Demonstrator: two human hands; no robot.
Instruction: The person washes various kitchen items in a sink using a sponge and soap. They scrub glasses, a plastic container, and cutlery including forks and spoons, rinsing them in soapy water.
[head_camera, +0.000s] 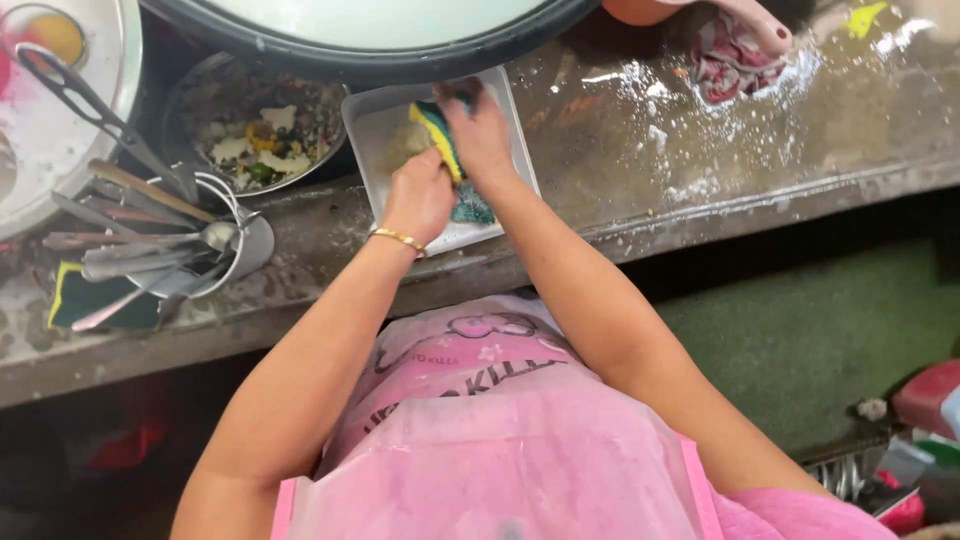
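Counter: wet grey worktop (700, 160), splashed with white foam.
Tray: our white square tray (370, 120) lies flat at the worktop's near edge.
Sponge: yellow and green sponge (437, 135) stands up on the tray, long side pointing away from us.
Right hand: our right hand (480, 135) squeezes the sponge from the top.
Left hand: our left hand (418, 195) looks closed on its low end, nearer us; its fingers are hidden.
Nearby: spoons (160, 255) and food bowl (255, 135) sit to the left.

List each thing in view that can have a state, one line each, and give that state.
Left hand: gripping the tray edge.
Right hand: closed on the sponge.
Sponge: pressed in the tray.
Tray: wet, flat on the counter.
Bowl: holding food scraps.
Counter: wet, soapy.
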